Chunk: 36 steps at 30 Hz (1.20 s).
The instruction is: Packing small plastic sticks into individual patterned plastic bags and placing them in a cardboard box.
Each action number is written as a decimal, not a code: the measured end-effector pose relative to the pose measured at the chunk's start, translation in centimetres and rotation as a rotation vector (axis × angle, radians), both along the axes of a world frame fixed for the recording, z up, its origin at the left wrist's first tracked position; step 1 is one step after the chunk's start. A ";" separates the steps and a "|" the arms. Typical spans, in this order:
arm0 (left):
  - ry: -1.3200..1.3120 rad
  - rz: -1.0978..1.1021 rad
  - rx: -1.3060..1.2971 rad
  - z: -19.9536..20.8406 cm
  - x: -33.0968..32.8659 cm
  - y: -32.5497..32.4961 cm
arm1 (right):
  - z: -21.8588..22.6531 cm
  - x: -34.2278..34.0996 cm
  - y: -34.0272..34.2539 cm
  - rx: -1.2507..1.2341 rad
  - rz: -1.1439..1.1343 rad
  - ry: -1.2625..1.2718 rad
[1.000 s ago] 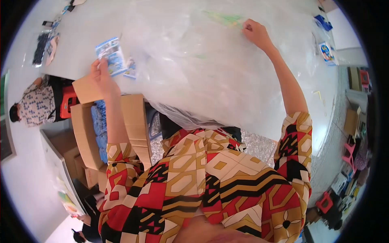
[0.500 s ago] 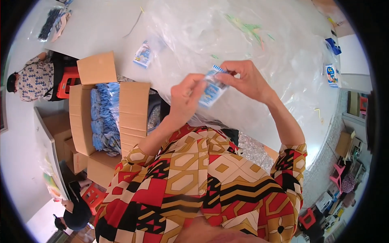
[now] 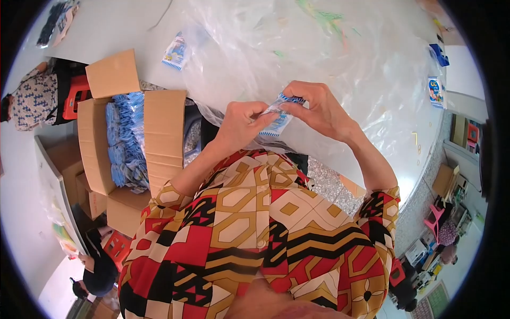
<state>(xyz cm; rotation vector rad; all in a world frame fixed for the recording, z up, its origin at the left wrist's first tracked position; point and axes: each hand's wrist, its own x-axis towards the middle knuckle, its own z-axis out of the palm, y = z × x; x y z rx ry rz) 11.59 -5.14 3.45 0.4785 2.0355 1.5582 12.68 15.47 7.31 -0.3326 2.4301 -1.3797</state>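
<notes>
Above the near edge of the table, both hands grip one small blue-and-white packet (image 3: 276,127) of clear and printed plastic. My left hand (image 3: 238,123) pinches its left side between thumb and fingers. My right hand (image 3: 317,109) has thumb and fingers closed on its upper striped end. The packet looks creased between the two hands, and the fingers hide part of it. Under them, a crinkled clear plastic sheet (image 3: 366,106) covers much of the table. A similar packet (image 3: 175,52) lies on the table to the left.
Left of me, an open cardboard box (image 3: 164,135) holds many blue packets (image 3: 125,138). Another packet (image 3: 435,91) and a blue dispenser-like object (image 3: 439,55) sit at the right edge. Green strips (image 3: 324,16) lie at the far side. A person (image 3: 37,98) sits near a red stool (image 3: 77,97).
My left fingers have moved up along the packet toward the right hand, and the packet is now bent and creased. The whole view has shifted slightly.
</notes>
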 end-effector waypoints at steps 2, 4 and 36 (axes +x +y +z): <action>-0.033 0.010 0.034 -0.1 -0.3 -0.1 | 0.2 0.0 -0.1 -0.049 -0.033 0.004; -0.066 0.021 0.070 -0.1 -0.3 -0.2 | 0.6 -0.1 -0.1 -0.109 -0.058 0.014; 0.160 0.148 0.175 0.2 1.9 -2.9 | -7.4 -8.5 1.9 0.514 -0.082 0.404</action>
